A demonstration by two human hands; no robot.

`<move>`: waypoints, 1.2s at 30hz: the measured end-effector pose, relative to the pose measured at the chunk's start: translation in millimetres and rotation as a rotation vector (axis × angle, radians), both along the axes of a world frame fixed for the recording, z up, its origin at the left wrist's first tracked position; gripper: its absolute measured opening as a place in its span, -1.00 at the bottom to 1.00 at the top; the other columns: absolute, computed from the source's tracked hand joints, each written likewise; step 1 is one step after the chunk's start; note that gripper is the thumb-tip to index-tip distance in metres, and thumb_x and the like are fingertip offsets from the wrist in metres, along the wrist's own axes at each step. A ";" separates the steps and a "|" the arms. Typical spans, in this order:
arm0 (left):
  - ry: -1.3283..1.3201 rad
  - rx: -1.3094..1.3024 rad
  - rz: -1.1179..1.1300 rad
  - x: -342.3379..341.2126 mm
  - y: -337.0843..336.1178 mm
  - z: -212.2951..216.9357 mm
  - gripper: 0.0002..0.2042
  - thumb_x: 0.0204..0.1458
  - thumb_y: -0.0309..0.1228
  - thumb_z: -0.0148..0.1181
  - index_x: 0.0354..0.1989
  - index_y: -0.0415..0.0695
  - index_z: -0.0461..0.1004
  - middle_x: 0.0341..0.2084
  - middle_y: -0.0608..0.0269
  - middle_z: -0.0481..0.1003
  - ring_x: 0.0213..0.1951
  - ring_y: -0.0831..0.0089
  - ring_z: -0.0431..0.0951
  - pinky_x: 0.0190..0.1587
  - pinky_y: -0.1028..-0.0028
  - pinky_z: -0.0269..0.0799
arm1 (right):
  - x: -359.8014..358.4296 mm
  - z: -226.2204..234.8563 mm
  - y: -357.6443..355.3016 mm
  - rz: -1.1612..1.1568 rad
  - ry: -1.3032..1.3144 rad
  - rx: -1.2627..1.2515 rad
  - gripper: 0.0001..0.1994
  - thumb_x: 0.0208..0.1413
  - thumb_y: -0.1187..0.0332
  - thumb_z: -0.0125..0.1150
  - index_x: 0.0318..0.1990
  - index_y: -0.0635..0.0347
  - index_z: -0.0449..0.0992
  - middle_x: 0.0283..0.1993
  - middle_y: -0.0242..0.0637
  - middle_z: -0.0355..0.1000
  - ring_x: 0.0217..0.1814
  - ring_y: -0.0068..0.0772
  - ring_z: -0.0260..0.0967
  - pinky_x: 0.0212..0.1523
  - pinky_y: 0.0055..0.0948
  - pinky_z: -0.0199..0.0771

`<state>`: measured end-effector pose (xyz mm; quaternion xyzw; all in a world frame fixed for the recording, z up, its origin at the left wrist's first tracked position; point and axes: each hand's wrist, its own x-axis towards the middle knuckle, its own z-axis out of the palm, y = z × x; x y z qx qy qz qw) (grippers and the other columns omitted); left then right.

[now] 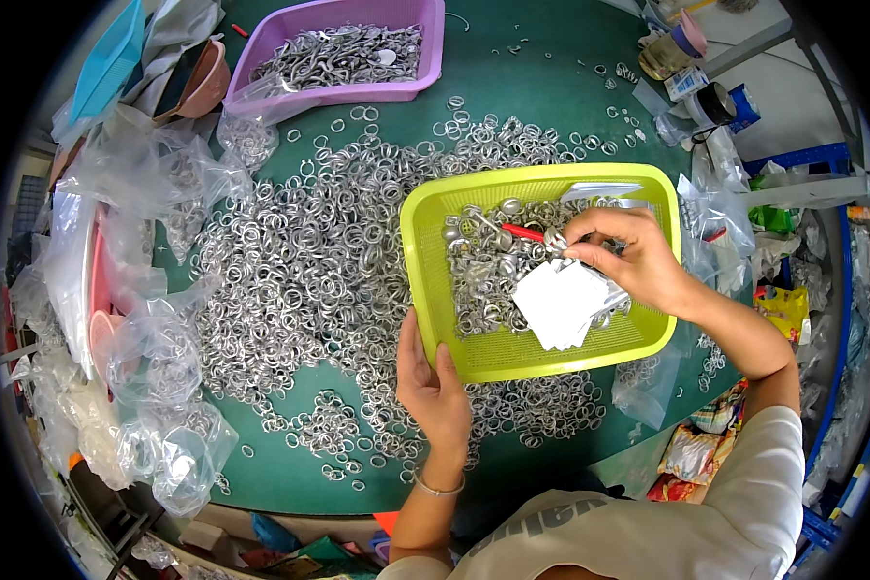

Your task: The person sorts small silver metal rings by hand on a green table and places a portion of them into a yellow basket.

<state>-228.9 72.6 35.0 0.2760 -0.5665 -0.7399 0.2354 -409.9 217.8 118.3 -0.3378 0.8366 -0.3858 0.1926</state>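
Note:
A yellow-green plastic basket (pixel 541 370) with mesh walls rests over the heap of metal rings. My left hand (pixel 435 391) grips its near left corner, thumb at the rim and fingers along the outside. Over the basket, my right hand (pixel 638 256) is closed, thumb and fingertips pinching a small silver metal piece (pixel 554 242); its exact shape is partly hidden. Silver rings and metal parts (pixel 483 280) fill much of the basket. White paper cards (pixel 561 307) lie on them below my right hand. A red stick-like item (pixel 523 232) lies beside the pinched piece.
Loose silver rings (pixel 300 280) cover much of the green table (pixel 527 87). A purple basket (pixel 433 58) of metal pieces stands at the back. Clear plastic bags (pixel 179 358) crowd the left edge. A lidded jar (pixel 669 53) and cans (pixel 715 101) stand at back right.

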 end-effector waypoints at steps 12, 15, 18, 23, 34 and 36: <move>-0.018 0.000 -0.009 0.7 -0.3 0.0 -0.55 0.08 -0.71 -0.14 0.19 -0.42 0.05 0.11 -0.07 0.26 0.11 0.33 0.32 0.12 0.46 0.23 | 21.9 -5.9 -11.1 0.448 0.505 0.498 -0.56 0.00 0.31 0.15 0.02 0.39 0.34 0.19 0.00 0.16 0.21 -0.03 0.12 0.11 -0.20 0.20; -0.026 0.014 -0.008 -0.2 -0.2 2.2 -0.55 0.08 -0.72 -0.14 0.19 -0.43 0.06 0.10 -0.07 0.27 0.11 0.34 0.32 0.11 0.46 0.23 | 29.0 -7.6 -8.5 0.568 0.381 0.525 -0.47 -0.01 0.28 0.16 0.11 0.37 0.27 0.33 -0.01 -0.02 0.39 -0.02 -0.14 0.22 -0.14 0.10; -0.038 0.002 0.006 0.5 0.2 2.4 -0.55 0.08 -0.72 -0.14 0.19 -0.43 0.06 0.11 -0.07 0.26 0.10 0.34 0.32 0.11 0.46 0.24 | 25.3 -6.8 -3.7 0.620 0.289 0.457 -0.50 -0.03 0.32 0.17 0.09 0.34 0.29 0.32 -0.04 -0.01 0.42 -0.05 -0.20 0.28 -0.13 0.03; -0.045 -0.004 0.003 -0.4 0.5 1.0 -0.55 0.07 -0.73 -0.15 0.19 -0.43 0.06 0.12 -0.07 0.25 0.10 0.34 0.32 0.11 0.46 0.24 | 23.4 -9.3 10.6 0.666 0.288 0.354 -0.56 -0.06 0.38 0.19 0.03 0.32 0.35 0.21 -0.08 0.19 0.39 -0.12 -0.10 0.28 -0.17 0.05; -0.024 -0.002 0.003 0.5 0.0 -0.8 -0.54 0.07 -0.73 -0.15 0.19 -0.44 0.05 0.14 -0.10 0.22 0.12 0.32 0.30 0.12 0.46 0.23 | -5.2 -14.5 7.6 0.171 0.444 0.203 -0.73 -0.11 0.53 0.17 -0.17 0.23 0.49 -0.27 -0.16 0.41 -0.34 -0.14 0.41 -0.34 -0.25 0.43; -0.029 -0.011 0.001 0.3 0.2 -0.9 -0.54 0.07 -0.73 -0.15 0.19 -0.44 0.04 0.14 -0.10 0.21 0.12 0.32 0.30 0.12 0.45 0.23 | -13.9 -13.9 0.1 0.227 0.523 0.374 -0.73 -0.15 0.55 0.16 -0.19 0.22 0.50 -0.30 -0.18 0.40 -0.42 -0.14 0.40 -0.44 -0.26 0.40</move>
